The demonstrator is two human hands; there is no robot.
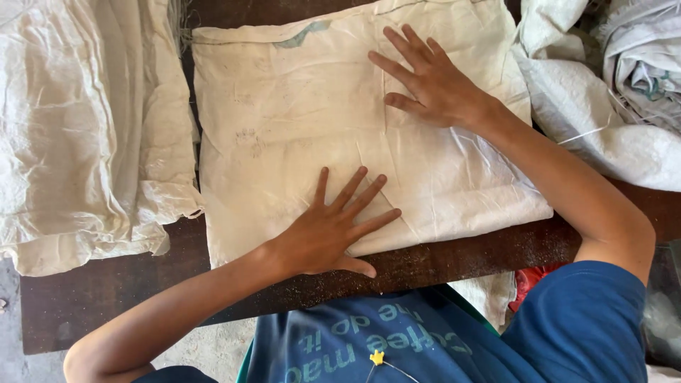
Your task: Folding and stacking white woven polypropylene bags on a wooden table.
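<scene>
Blue shirt fills the near edge, its print cut off. At far left a crumpled sack pile overhangs the dark table. Left hand, fingers spread, presses flat on the folded sack at centre, seemingly to keep the fold down. Right hand is spread likewise on its upper part. More sacks bunch at right, partly out of view.

Two hands; one folded sack; one table; two sack heaps
</scene>
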